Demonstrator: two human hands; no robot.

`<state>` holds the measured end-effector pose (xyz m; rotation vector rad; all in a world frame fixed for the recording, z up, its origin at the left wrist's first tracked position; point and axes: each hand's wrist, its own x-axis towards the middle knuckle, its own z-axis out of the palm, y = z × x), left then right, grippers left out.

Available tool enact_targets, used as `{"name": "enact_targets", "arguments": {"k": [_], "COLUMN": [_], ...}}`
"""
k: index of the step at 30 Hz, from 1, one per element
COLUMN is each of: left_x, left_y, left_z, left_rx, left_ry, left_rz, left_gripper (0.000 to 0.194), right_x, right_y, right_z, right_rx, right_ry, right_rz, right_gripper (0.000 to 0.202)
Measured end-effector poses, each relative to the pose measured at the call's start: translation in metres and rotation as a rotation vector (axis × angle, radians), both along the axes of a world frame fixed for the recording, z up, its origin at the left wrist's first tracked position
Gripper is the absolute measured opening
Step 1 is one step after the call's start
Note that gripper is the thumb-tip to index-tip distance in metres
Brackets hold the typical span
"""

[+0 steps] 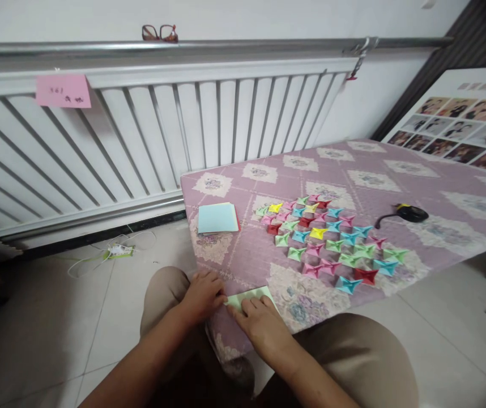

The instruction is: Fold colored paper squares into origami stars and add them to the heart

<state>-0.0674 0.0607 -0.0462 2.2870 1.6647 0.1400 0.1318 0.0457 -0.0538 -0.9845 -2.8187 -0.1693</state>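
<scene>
A pale green sheet of paper (249, 294) lies at the near edge of the table, partly covered by my fingers. My left hand (206, 292) is at its left corner, fingers closed together there. My right hand (260, 323) lies over the paper's near side, fingers bent and pressing down on it. A stack of coloured paper squares (217, 218), light blue on top, sits beyond my left hand. To the right stand several rows of small folded paper pieces (317, 233) in pink, green, blue, red and yellow.
A flowered purple cloth (247, 255) covers the table. A black object with a curved stem (412, 213) lies on the right. Behind is a white radiator (226, 119) with glasses (160, 34) on the pipe above. A power strip (119, 251) with cables lies on the floor.
</scene>
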Motion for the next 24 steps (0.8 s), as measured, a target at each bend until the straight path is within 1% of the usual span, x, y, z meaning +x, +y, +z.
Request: {"name": "enact_targets", "arguments": {"k": [4, 7, 10, 13, 15, 18, 19, 21, 24], "left_x": [0.0, 0.001, 0.002, 0.003, 0.005, 0.006, 0.006, 0.005, -0.002], "left_y": [0.0, 0.0, 0.0, -0.003, -0.006, -0.009, -0.01, -0.011, -0.015], "left_z": [0.002, 0.003, 0.002, 0.001, 0.002, 0.006, 0.007, 0.008, 0.006], "left_rx": [-0.008, -0.003, 0.022, 0.049, 0.09, 0.122, 0.116, 0.103, 0.109], "left_ry": [0.027, 0.05, 0.073, 0.089, 0.103, 0.114, 0.114, 0.118, 0.133], "left_rz": [-0.01, -0.013, -0.032, -0.066, -0.169, -0.41, -0.467, -0.53, -0.537], "left_gripper": [0.011, 0.012, 0.012, 0.011, 0.016, 0.028, 0.029, 0.03, 0.031], "right_x": [0.005, 0.013, 0.021, 0.028, 0.031, 0.031, 0.031, 0.029, 0.028], "right_y": [-0.004, -0.009, -0.017, -0.025, -0.029, -0.033, -0.033, -0.034, -0.035], "right_z": [0.0, -0.002, -0.009, -0.019, -0.024, -0.026, -0.026, -0.025, -0.025], "right_rx": [-0.003, -0.02, -0.018, -0.002, 0.003, -0.007, -0.01, -0.018, -0.028], "right_ry": [0.026, 0.032, 0.027, 0.07, 0.105, 0.119, 0.12, 0.128, 0.166], "right_rz": [0.045, 0.055, 0.029, -0.019, -0.057, -0.102, -0.112, -0.124, -0.141], "right_gripper": [0.025, 0.029, 0.034, 0.034, 0.035, 0.036, 0.037, 0.037, 0.035]}}
